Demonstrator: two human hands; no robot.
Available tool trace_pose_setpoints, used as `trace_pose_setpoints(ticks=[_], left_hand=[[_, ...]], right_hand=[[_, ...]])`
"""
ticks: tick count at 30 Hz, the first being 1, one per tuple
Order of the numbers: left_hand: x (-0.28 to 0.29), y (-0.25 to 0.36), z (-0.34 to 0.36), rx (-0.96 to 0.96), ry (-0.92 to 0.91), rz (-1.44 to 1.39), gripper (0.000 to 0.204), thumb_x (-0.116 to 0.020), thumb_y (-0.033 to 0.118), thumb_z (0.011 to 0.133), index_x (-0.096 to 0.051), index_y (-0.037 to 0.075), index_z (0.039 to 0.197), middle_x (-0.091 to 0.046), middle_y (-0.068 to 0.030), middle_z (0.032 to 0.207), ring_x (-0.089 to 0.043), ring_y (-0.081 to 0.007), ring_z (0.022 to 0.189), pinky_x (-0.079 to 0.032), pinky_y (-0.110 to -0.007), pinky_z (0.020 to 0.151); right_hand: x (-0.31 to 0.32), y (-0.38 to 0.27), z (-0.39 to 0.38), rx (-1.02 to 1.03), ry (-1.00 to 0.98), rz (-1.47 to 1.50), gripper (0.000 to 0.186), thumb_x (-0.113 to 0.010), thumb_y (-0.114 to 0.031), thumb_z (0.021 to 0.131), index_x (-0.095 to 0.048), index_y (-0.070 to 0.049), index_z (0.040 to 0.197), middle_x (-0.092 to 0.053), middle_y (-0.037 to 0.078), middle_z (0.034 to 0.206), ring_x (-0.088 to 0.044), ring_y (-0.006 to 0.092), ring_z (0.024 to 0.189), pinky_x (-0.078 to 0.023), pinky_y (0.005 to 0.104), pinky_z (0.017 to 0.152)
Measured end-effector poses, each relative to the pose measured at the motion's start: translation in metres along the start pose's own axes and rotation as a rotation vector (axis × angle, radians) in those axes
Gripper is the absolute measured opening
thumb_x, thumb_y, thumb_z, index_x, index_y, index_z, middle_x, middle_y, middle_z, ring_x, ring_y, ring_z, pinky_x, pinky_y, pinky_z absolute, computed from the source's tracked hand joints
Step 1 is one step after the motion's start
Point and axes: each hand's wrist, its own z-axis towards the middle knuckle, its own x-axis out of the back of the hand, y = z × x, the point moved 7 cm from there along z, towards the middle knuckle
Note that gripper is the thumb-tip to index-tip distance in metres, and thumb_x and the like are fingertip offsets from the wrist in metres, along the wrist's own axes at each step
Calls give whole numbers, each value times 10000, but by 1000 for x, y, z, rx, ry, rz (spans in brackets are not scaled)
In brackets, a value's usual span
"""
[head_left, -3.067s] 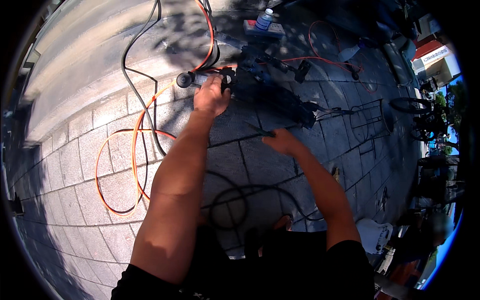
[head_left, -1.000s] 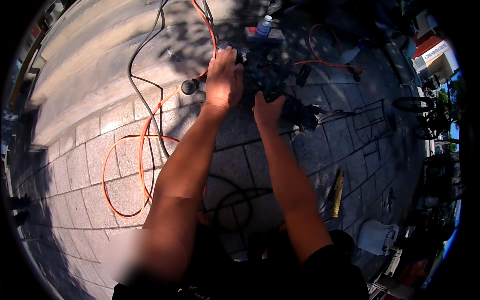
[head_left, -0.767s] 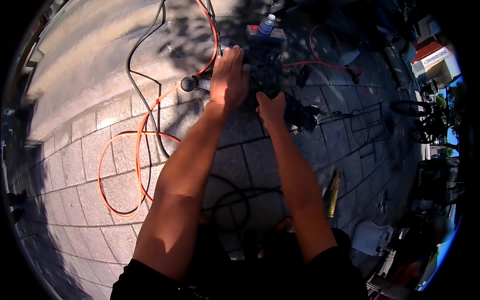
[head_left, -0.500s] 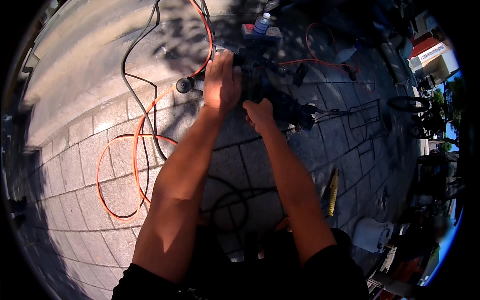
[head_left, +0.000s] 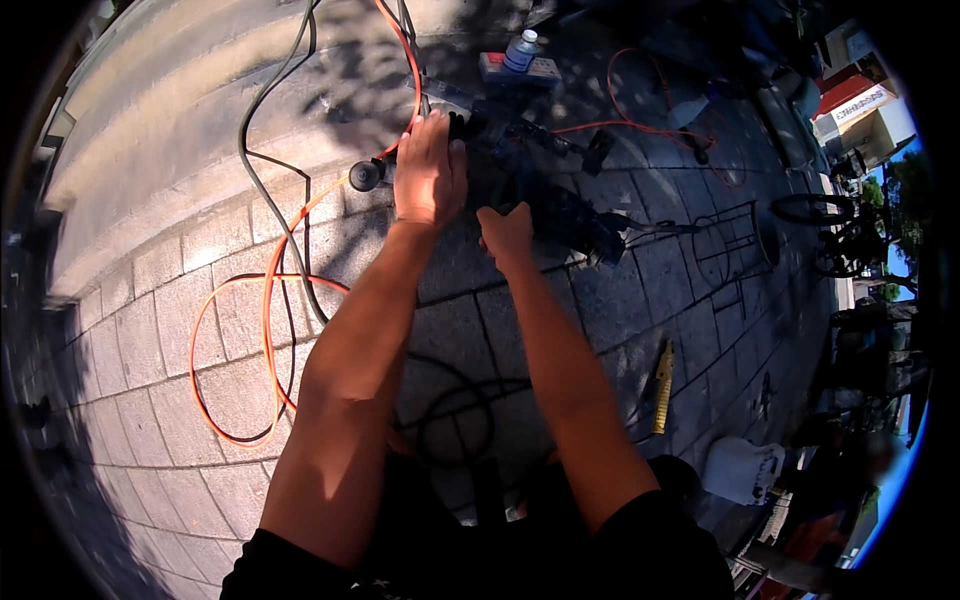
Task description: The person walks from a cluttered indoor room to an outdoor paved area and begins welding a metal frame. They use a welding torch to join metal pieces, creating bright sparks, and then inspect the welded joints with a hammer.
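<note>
My left hand reaches forward with its fingers stretched out flat and close together, against a dark thing lost in shadow. Just nearer and to the right, my right hand is closed in a curl; what it grips is too dark to make out. Beyond and right of it lies a bulky black piece of equipment on the paving. A round black disc-shaped part sits left of my left hand, beside an orange cable that loops over the ground.
Behind my hands a capped bottle of bluish liquid stands by a flat red-and-grey box. A dark hose runs down the left side. At right lie a yellow strip-like tool, a white container and a thin metal frame.
Both hands have shifted slightly left, and the left one has come a little nearer. Their poses stay the same, and the view has moved only slightly.
</note>
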Motion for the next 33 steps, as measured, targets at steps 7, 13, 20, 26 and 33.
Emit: trace_pose_setpoints(ticks=[7,13,20,26,33], left_hand=[[3,-2,-3,-2,23,1,436,-549,241,1064,-574,21,1439,-584,-211,1507,-492,-423,1460,-352,-547,1233],[5,-4,-12,-8,16,15,427,-552,235,1064,-584,24,1435,-600,-195,1493,-514,-412,1444,-362,-540,1229],[6,-2,-9,-26,43,-2,431,-550,236,1063,-587,26,1437,-605,-196,1489,-511,-403,1450,-358,-535,1232],[4,-10,-11,32,-28,11,446,-532,261,1069,-583,20,1440,-595,-199,1502,-478,-404,1478,-332,-521,1251],[5,-25,-14,112,-86,62,482,-484,282,1085,-540,12,1480,-544,-193,1558,-437,-391,1510,-304,-510,1269]], right_hand=[[11,-18,-11,348,170,182,375,-761,-153,908,-497,-4,1129,-592,130,810,-584,194,552,-405,409,442],[18,-30,-12,106,-42,-59,331,-731,-96,892,-485,2,1090,-598,99,752,-588,173,535,-416,384,419],[26,-10,10,65,-129,-325,445,-772,-177,870,-505,4,1177,-618,140,781,-621,241,566,-479,439,510],[28,-24,19,85,-156,-684,523,-779,-222,885,-527,59,1247,-703,258,1034,-745,364,877,-542,523,659],[30,-25,13,360,-65,-829,646,-757,-226,939,-461,7,1464,-687,309,1140,-724,483,939,-590,656,787]])
